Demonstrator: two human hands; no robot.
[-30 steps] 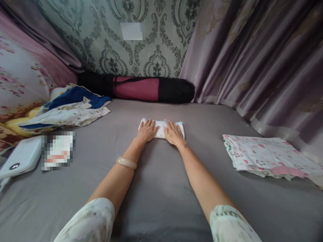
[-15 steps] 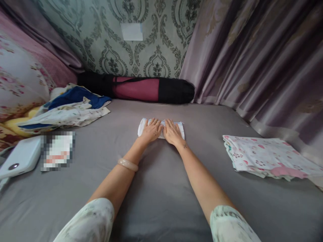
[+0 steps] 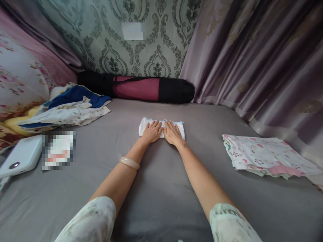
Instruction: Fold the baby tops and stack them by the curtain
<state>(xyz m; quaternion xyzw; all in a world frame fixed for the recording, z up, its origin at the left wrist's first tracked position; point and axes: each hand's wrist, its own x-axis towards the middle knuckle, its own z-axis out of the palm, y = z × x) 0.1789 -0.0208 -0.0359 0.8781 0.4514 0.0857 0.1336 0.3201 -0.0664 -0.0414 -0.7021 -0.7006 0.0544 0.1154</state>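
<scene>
A small white folded cloth (image 3: 143, 127) with a light blue edge lies on the grey bed sheet (image 3: 161, 181) in front of me. My left hand (image 3: 152, 131) rests flat on its middle-left part, fingers stretched forward. Beside it, my right hand (image 3: 172, 131) lies flat on the right half, fingers also extended. The two hands are close together at the cloth's middle and cover much of it, so what kind of cloth it is cannot be made out. A pale bangle (image 3: 129, 163) circles my left forearm.
To the right lies a folded floral cloth (image 3: 267, 154). On the left are a crumpled blue and white garment (image 3: 75, 104), a white power bank (image 3: 21, 156) with a cable, and a blurred-out item (image 3: 58, 149). A black and maroon long bag (image 3: 136, 88) lies along the wall.
My hands have shifted very slightly forward-down on the cloth, staying flat; a bit more of its far edge shows. Everything else stays in place.
</scene>
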